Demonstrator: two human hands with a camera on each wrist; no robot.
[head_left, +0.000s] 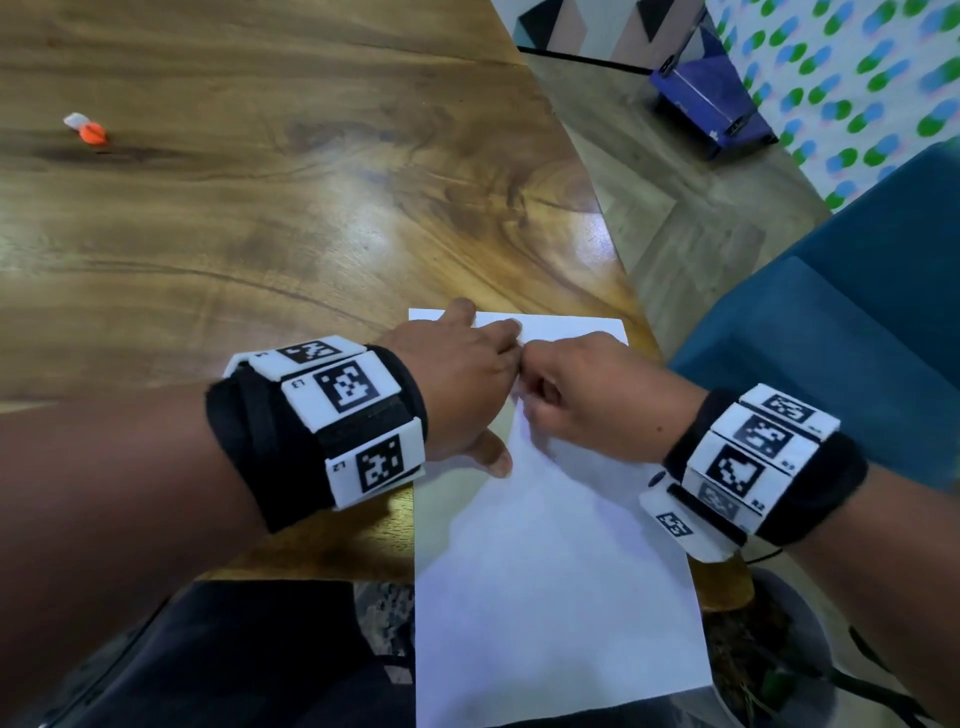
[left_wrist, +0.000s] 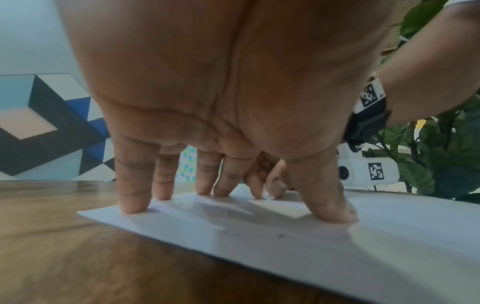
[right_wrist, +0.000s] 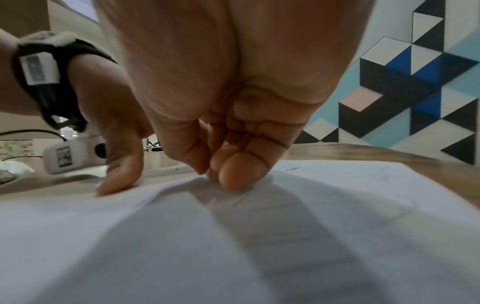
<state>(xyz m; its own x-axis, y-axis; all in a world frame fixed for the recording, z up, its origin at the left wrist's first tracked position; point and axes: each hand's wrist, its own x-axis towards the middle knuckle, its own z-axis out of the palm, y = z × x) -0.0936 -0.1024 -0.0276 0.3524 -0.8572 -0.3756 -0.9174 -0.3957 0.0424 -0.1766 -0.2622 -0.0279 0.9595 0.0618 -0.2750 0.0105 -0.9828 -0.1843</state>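
The left hand (head_left: 460, 387) lies splayed, its straight fingertips (left_wrist: 133, 205) pressing the white rectangular paper sheet (head_left: 556, 597) flat. The right hand (head_left: 597, 402), just beside it, curls thumb and fingers together, pinching a raised crease. Both work at the sheet's far end. Its long axis runs straight away from the person across the brown wooden table (head_left: 260, 234), and its near end overhangs the edge.

White paper (head_left: 545, 571); brown wood-grained table (head_left: 260, 218); teal chair (head_left: 841, 338); wall (head_left: 857, 67) dotted green and blue.
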